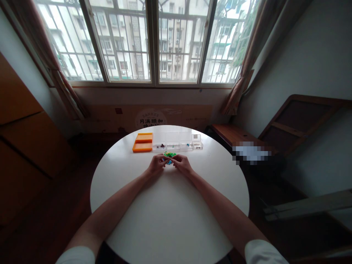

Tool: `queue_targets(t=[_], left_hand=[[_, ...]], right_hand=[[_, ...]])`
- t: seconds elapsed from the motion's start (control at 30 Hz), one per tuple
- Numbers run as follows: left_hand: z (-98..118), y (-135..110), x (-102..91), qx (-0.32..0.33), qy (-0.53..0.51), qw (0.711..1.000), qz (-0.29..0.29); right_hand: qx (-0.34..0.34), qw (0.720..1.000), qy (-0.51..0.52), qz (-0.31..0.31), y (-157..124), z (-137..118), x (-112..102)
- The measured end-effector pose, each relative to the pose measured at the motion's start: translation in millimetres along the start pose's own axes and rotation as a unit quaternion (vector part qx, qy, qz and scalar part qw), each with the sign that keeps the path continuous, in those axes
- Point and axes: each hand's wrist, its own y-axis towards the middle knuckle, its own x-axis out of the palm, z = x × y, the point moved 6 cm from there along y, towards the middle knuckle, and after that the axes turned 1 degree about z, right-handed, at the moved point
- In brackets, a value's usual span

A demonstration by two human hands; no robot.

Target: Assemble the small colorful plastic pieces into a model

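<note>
Both hands meet over the far half of a round white table [170, 205]. My left hand [157, 165] has its fingers closed on the left side of a small green and blue piece that looks like a toy-brick build [169, 154]. From the other side, my right hand [181, 164] pinches the same build. Green parts show above the fingertips and blue parts below them; the fingers hide its middle. Just beyond the hands lie open clear plastic boxes [166, 137] in a row, holding a few small dark, blue and greenish pieces too tiny to name.
An orange open case [142, 141] sits at the left end of the row of boxes. Behind the table is a printed cardboard panel [176, 113] below a barred window [154, 44]. A wooden bench [228, 132] stands to the right, and an orange-brown cabinet [19, 146] to the left.
</note>
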Motion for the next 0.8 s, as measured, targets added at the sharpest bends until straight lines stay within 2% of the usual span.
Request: queue_targets(t=[0.8], left_hand=[[-3.5, -0.9, 2.2, -0.014, -0.011, 1.0, -0.016]], right_hand=[[-0.017, 0.999, -0.019, -0.021, 1.3, 2.1, 3.1]])
